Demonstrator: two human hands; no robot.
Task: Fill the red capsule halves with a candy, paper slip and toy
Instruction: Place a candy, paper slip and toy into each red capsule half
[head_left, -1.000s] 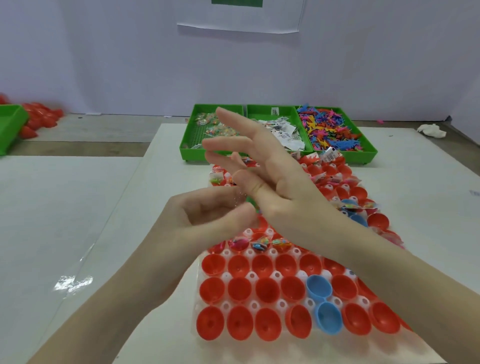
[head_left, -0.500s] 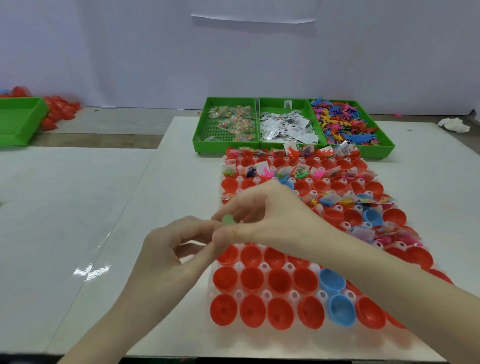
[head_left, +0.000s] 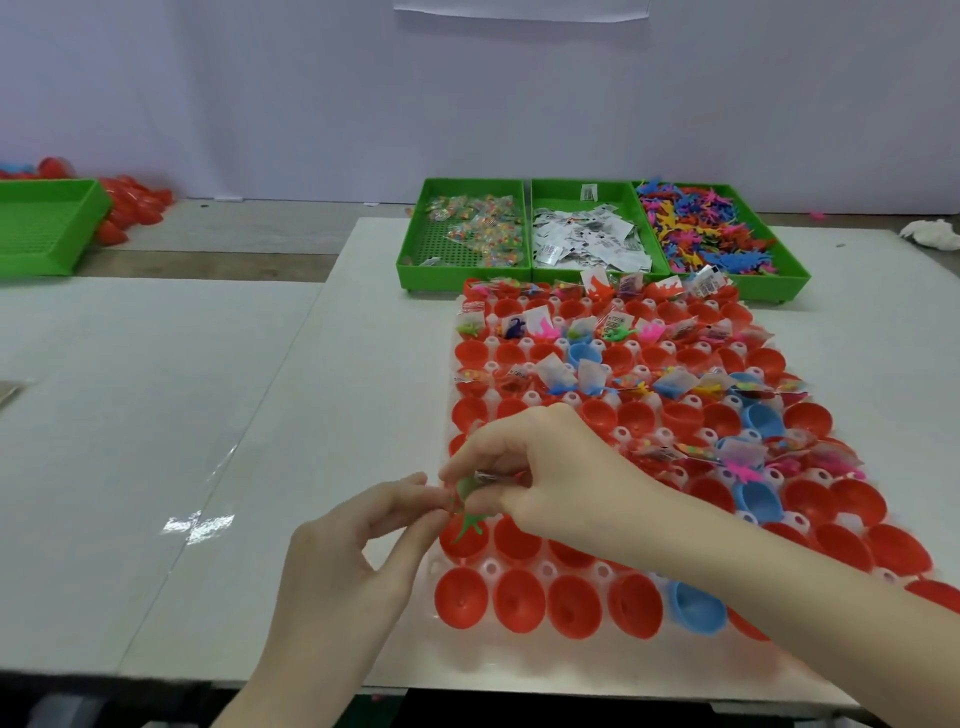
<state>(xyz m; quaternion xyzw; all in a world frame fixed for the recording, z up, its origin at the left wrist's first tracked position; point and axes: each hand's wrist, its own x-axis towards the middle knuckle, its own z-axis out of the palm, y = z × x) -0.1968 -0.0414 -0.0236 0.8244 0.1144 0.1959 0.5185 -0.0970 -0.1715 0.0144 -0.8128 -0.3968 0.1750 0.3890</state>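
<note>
No writing can be read anywhere: the paper slips heaped in the middle green tray carry dark print that is too small and blurred to make out, and the same goes for the slips already standing in the far capsule halves. Both hands meet over the near left corner of the clear holder tray on the white tabletop. The right hand has its fingers curled and its thumb and forefinger pinching the upper end of a small green toy, with what looks like a slip or candy wrapper tucked under the same fingers, though that cannot be told for sure. The left hand reaches in from the left, its fingertips pinching the toy at the same spot. The toy hangs with its long axis roughly upright, tilted slightly, its thin legs or tail pointing down into an empty red capsule half directly below the fingertips. Just nearer than the hands runs a row of empty red halves, with a blue capsule half below the right forearm. Beyond the hands, the rows hold candy, slips and toys. Farther still, left of the slip tray sits the candy tray, and right of it the tray of coloured toys.
</note>
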